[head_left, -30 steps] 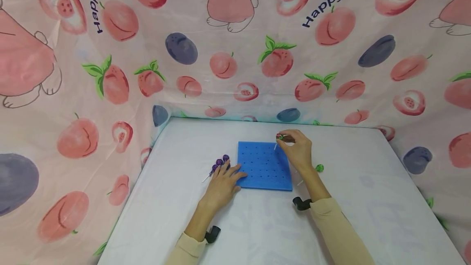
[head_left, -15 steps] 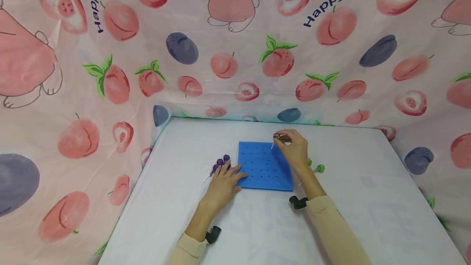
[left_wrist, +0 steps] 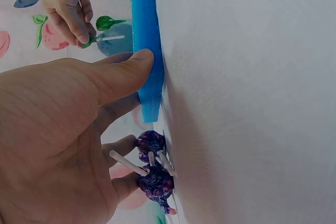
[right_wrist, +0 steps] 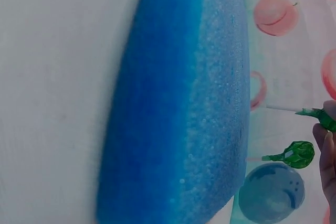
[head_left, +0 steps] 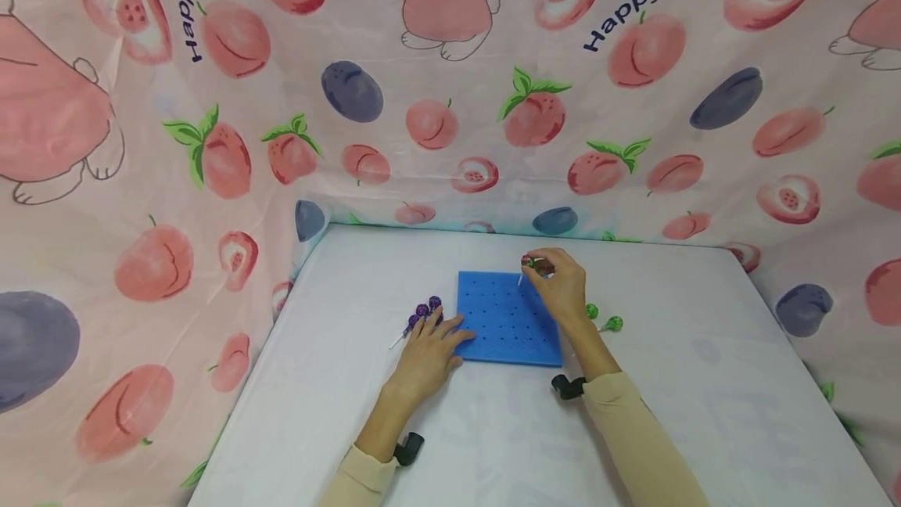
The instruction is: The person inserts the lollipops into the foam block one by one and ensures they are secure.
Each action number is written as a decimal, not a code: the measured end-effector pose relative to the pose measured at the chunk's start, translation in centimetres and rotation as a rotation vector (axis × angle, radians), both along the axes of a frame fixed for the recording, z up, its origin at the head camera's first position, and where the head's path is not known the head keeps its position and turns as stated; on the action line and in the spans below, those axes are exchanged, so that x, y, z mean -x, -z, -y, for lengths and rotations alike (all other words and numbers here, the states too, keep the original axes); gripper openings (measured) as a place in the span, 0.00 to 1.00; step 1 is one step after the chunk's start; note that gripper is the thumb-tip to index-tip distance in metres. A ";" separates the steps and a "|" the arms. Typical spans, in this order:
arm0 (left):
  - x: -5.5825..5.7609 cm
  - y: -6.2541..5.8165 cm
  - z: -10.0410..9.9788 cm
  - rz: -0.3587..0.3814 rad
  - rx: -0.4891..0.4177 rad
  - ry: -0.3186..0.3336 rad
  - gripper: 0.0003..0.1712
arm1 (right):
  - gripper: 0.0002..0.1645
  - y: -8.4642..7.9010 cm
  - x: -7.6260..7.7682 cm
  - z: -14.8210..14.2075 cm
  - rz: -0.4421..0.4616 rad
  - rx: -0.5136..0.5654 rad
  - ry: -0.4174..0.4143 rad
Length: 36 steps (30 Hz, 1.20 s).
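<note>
Over the far right part of a blue foam board (head_left: 493,343) with rows of small holes, my right hand (head_left: 566,288) pinches a lollipop (head_left: 526,260) in a red and green wrapper. Its white stick points down at the board. My left hand (head_left: 425,354) rests at the board's left edge with fingers spread, and in the left wrist view the thumb (left_wrist: 128,74) lies against the foam. Purple-wrapped lollipops (left_wrist: 155,182) lie right by the left fingertips. Another green lollipop (right_wrist: 296,155) shows in the right wrist view, its stick directed at the board.
Two green lollipops (head_left: 615,324) lie on the white table (head_left: 676,397) to the right of the board, partly behind the right forearm. A fruit-printed cloth (head_left: 436,124) hangs along the back and sides of the table.
My right hand has shifted slightly left over the board with the lollipop, uncovering a second green lollipop on the table. The left hand stays in place.
</note>
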<state>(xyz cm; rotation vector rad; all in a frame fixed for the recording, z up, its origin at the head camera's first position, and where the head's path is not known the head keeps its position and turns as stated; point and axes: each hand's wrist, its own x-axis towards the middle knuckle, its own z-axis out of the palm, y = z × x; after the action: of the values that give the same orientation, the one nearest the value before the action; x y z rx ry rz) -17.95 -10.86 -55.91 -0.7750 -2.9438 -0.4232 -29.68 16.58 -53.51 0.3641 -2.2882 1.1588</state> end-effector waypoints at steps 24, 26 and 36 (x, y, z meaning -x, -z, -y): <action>0.0 -0.1 -0.1 0.012 -0.001 -0.005 0.27 | 0.15 0.6 0.5 0.6 0.012 -0.048 0.011; 0.0 -0.1 -0.1 0.015 -0.001 -0.009 0.27 | 0.15 0.6 0.5 0.6 0.019 -0.064 0.016; 0.0 -0.1 -0.1 0.016 0.007 -0.009 0.27 | 0.14 1.0 0.8 0.7 0.004 -0.066 0.005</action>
<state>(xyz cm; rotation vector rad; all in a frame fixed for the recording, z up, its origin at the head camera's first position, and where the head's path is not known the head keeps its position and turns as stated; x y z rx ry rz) -17.98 -10.78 -55.81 -0.7619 -2.9640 -0.4204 -30.44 15.89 -54.50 0.3810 -2.3340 1.0848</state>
